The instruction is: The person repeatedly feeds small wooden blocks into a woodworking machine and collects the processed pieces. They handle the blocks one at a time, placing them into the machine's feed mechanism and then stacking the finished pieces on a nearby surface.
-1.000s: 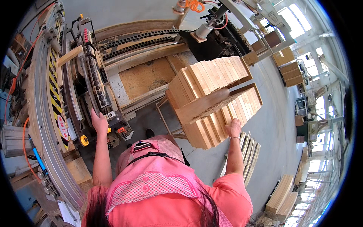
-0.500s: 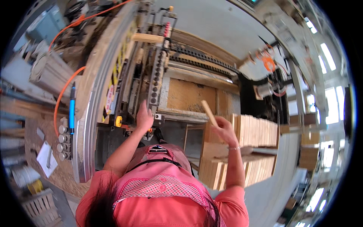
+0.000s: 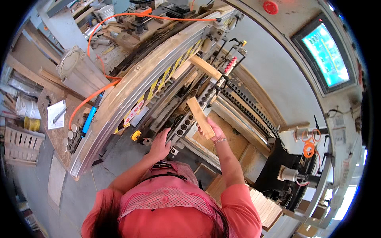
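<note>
In my right hand point(image 3: 214, 130) is a short, flat wooden strip point(image 3: 198, 115), gripped near its lower end and tilted up to the left. It is held over a metal rail with a row of dark round rollers point(image 3: 183, 127), part of a woodworking machine. My left hand point(image 3: 159, 146) is beside the near end of that rail, fingers stretched out and holding nothing. Whether it touches the metal, I cannot tell. Farther up the machine, a second wooden strip point(image 3: 205, 67) lies crosswise over the rails.
Pale wooden strips are stacked point(image 3: 265, 207) at my lower right. A lit control screen point(image 3: 327, 53) and a red button point(image 3: 270, 7) are at upper right. An orange hose point(image 3: 93, 96) and a blue air gun-like tool point(image 3: 89, 119) border the machine's wooden-topped beam point(image 3: 115, 93).
My right hand has brought the wooden strip from beside the stack leftward over the roller rail. The view has turned, so the machine now slants and the control screen shows. My left hand stays near the rail.
</note>
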Demonstrator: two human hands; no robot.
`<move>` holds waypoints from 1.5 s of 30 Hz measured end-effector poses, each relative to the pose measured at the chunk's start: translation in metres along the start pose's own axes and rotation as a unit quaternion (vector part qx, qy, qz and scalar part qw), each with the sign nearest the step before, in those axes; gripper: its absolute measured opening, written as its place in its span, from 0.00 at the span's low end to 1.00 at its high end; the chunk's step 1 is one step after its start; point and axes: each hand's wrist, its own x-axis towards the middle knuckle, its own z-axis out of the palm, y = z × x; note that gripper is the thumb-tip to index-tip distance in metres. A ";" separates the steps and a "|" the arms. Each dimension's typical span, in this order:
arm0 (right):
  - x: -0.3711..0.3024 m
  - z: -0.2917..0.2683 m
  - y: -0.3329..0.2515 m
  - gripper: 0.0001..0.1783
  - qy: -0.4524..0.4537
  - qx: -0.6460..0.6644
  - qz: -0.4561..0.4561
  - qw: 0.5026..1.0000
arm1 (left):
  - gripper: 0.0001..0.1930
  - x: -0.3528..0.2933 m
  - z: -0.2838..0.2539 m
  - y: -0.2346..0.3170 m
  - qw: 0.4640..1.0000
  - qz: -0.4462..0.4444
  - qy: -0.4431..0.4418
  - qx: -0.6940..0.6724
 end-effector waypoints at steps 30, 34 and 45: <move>0.106 0.082 -0.222 0.26 0.238 -0.902 -0.163 0.322 | 0.30 0.017 -0.005 0.012 0.999 -0.006 0.037 -0.030; 0.035 0.118 -0.183 0.22 0.184 -0.858 -0.053 0.476 | 0.30 0.052 0.004 0.023 0.953 -0.083 0.028 -0.292; 0.014 0.121 -0.116 0.24 0.056 -0.744 -0.060 0.663 | 0.22 0.072 0.024 0.028 0.817 -0.057 0.018 -0.573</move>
